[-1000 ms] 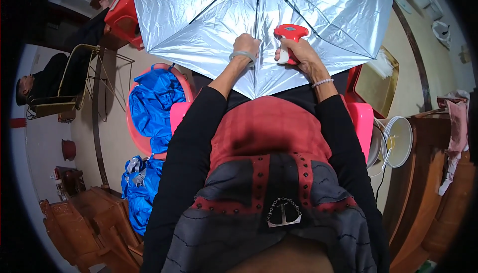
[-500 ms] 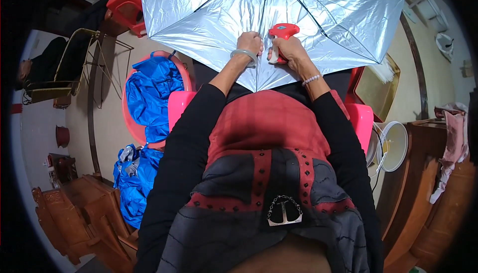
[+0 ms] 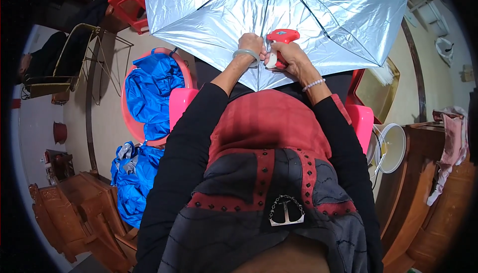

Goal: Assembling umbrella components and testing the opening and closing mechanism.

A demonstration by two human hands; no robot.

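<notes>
A silver-lined umbrella [image 3: 209,34] lies spread open across my lap, its inner side up and its dark ribs fanning away from me. My left hand [image 3: 250,45], with a pale bangle at the wrist, is closed at a rib near the canopy's close edge, and its fingertips are partly hidden. In my right hand [image 3: 290,56] is a red-and-white pistol-grip tool [image 3: 284,35], its head resting over the silver cloth. Both hands nearly meet at the rib. What lies between the fingertips is too small to make out.
On the left, a pink basin [image 3: 130,118] holds blue cloth [image 3: 154,81], with more blue cloth [image 3: 134,183] below it. At right stand a gold tray [image 3: 366,94] with white strands and white buckets [image 3: 393,146]. Wooden furniture [image 3: 79,208] and a red stool [image 3: 130,4] stand around.
My right hand has shifted left with the pistol-grip tool, which has tilted, and its fingers are now closer to my left hand. My left hand stays at the rib.
</notes>
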